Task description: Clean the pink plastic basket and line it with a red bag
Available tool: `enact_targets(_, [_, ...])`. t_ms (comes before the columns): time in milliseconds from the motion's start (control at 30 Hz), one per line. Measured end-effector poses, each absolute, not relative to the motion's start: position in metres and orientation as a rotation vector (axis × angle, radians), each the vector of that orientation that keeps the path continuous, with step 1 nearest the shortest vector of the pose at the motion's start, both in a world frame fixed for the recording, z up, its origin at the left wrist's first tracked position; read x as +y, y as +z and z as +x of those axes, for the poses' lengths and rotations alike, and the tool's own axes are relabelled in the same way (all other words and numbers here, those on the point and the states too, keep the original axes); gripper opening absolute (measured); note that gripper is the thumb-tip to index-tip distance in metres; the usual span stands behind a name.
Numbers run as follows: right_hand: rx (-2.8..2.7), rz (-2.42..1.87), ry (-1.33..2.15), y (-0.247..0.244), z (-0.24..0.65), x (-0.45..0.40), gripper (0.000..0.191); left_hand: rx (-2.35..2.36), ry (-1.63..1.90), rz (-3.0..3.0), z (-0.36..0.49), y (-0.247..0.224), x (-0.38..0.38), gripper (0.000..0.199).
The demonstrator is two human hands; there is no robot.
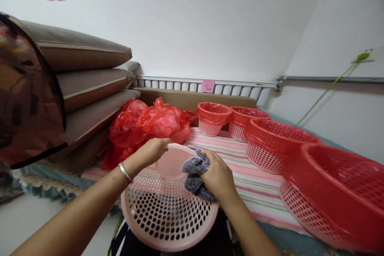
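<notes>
One round pink basket (pixel 169 245) lies straight before me, its open mouth facing me; my left hand (pixel 154 150) pinches the far rim, while my right hand (pixel 220 176), at its right side, clutches a bunched gray cloth (pixel 195 168)

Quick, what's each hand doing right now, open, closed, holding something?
Left hand: closed on the rim of the pink basket.
Right hand: closed on a gray cloth, beside the basket's rim.
</notes>
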State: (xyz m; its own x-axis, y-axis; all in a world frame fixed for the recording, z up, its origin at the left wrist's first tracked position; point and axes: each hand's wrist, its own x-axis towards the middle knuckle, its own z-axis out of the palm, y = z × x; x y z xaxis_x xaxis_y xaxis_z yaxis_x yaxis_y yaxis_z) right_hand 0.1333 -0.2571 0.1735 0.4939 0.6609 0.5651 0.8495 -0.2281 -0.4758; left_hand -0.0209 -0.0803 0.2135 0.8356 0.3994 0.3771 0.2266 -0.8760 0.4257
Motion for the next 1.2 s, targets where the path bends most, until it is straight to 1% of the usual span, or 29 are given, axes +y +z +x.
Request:
enact_targets(133, [-1.015, -1.998, -0.089, 0.136, 0.136, -0.270, 0.036, 0.584, 0.714, 2.605, -0.047, 0.209, -0.069, 0.019])
enact_targets(267, [-0.974, -1.870, -0.015, 0.095, 0.110, -0.281, 0.041, 0.568, 0.752, 2.532, -0.074, 0.196, -0.069, 0.022])
enact_targets(400, [-0.965, -1.877, 0.083, 0.047, 0.087, -0.288, 0.043, 0.669, 0.790, 2.393, -0.097, 0.161, -0.063, 0.026])
enact_targets(500, [-0.949, -1.899, 0.183, 0.019, 0.086, -0.287, 0.044, 0.777, 0.839, 2.254, -0.111, 0.129, -0.054, 0.029])
enact_targets(567, [-0.957, -1.885, 0.165, 0.012, 0.091, -0.285, 0.043, 0.816, 0.959, 2.184, -0.121, 0.115, -0.056, 0.036])
enact_targets(667, [-0.989, -1.898, 0.054, 0.014, 0.098, -0.283, 0.040, 0.921, 1.247, 2.071, -0.140, 0.108, -0.079, 0.062])
enact_targets(700, [-1.002, -1.915, 0.021, 0.015, 0.099, -0.283, 0.040, 0.971, 1.311, 2.001, -0.147, 0.108, -0.092, 0.068])
enact_targets(733, [-1.016, -1.934, -0.006, 0.017, 0.099, -0.284, 0.039, 1.041, 1.327, 1.893, -0.153, 0.107, -0.106, 0.068])
enact_targets(800, [-1.062, -1.960, -0.053, 0.019, 0.096, -0.286, 0.039, 1.093, 1.205, 1.552, -0.160, 0.102, -0.132, 0.057])
enact_targets(867, [-1.139, -1.959, -0.107, 0.020, 0.092, -0.288, 0.040, 0.905, 0.949, 1.203, -0.156, 0.095, -0.149, 0.053])
enact_targets(933, [-1.250, -1.935, -0.169, 0.020, 0.089, -0.289, 0.045, 0.717, 0.836, 0.929, -0.141, 0.094, -0.152, 0.052])
enact_targets(967, [-1.314, -1.919, -0.204, 0.020, 0.089, -0.289, 0.049, 0.644, 0.824, 0.826, -0.131, 0.097, -0.150, 0.049])
enact_targets(1100, [-1.558, -1.883, -0.319, 0.016, 0.095, -0.292, 0.064, 0.467, 0.836, 0.671, -0.084, 0.129, -0.135, 0.023])
enact_targets(1200, [-1.667, -1.876, -0.273, 0.017, 0.102, -0.299, 0.065, 0.541, 0.862, 0.652, -0.057, 0.154, -0.138, 0.010])
